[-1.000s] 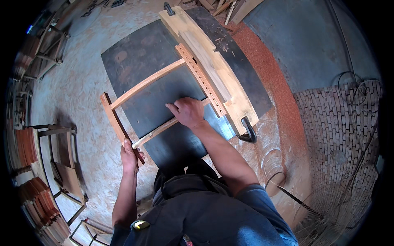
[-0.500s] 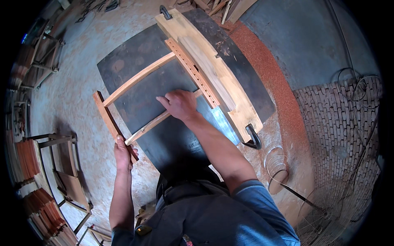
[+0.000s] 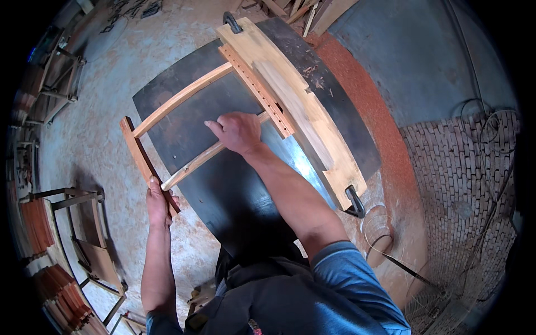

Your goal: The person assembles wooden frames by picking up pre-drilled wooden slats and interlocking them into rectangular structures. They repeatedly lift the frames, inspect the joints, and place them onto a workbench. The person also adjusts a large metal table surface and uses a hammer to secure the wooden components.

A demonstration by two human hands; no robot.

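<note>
A wooden frame lies over the dark table. Its left rail and its right rail, which has a row of small holes, are joined by a far crosspiece and a near crosspiece. My left hand is closed around the left rail at its near end, thumb on top. At the near crosspiece, my right hand is closed with its thumb sticking out to the left; the fingers underneath are hidden. The holed rail lies alongside a pale wooden board on the table.
A far clamp and a near clamp hold the board on the dark tabletop. Reddish sawdust lies beyond. Racks with stacked wood strips stand left. A wire-caged fan is at lower right.
The frame has shifted left with both hands, and its holed rail has moved away from the pale board, most clearly at the near end. Both hands keep their hold.
</note>
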